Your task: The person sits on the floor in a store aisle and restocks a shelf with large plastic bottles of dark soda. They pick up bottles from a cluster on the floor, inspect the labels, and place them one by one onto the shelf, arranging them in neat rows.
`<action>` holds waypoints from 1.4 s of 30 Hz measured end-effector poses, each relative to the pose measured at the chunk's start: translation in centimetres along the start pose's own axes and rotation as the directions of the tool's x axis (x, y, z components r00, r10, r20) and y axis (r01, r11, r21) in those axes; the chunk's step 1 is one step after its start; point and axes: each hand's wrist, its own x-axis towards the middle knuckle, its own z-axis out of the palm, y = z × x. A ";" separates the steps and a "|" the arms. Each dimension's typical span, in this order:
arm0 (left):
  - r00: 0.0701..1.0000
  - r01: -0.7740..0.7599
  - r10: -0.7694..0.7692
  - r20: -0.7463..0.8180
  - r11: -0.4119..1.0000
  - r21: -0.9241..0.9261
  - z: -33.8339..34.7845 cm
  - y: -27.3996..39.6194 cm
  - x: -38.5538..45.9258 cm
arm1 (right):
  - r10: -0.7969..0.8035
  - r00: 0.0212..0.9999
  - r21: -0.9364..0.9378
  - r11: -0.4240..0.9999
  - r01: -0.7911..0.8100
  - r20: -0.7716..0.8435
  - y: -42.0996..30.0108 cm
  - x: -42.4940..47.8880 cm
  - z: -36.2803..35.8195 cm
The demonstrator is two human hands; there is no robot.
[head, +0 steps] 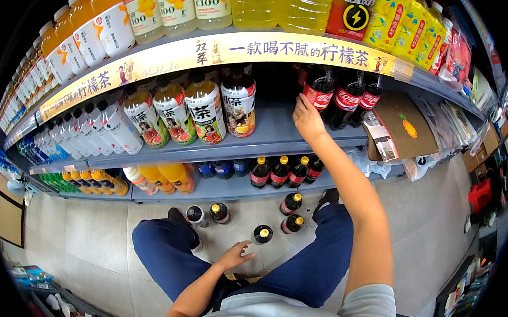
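My right hand [309, 118] reaches to the middle shelf and grips a Coca-Cola bottle [318, 93] low on its red label. Two more Coca-Cola bottles [347, 99] stand close on its right. Over my lap, my left hand [236, 255] is held with fingers apart and nothing in it. A dark bottle with a yellow cap [263, 234] stands on the floor just beyond those fingertips. Between my feet are two more yellow-capped bottles [292, 224] on the right, another yellow-capped bottle [220, 213] and a dark-capped bottle [197, 216] on the left.
Tea bottles [238, 104] line the middle shelf [277, 125] left of my right hand. Yellow-capped cola bottles [279, 172] and orange drinks [176, 178] fill the bottom shelf. An upper shelf edge [285, 48] overhangs the colas. Flattened cardboard [404, 123] lies to their right.
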 end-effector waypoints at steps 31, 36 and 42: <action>0.998 -0.038 0.026 0.060 0.978 0.207 -0.3 1.6 -0.6 | 0.104 0.956 0.681 0.723 0.116 -0.273 -13.1 -7.2 -7.9; 0.989 -0.074 0.028 0.146 0.944 0.322 0.8 -1.0 0.2 | -0.203 0.976 0.949 0.316 -0.010 0.078 -24.0 -14.8 -6.6; 0.980 0.042 -0.130 0.152 0.878 0.476 -0.8 1.7 -0.6 | -0.238 0.966 0.989 0.126 -0.071 0.100 -28.3 -14.1 -9.5</action>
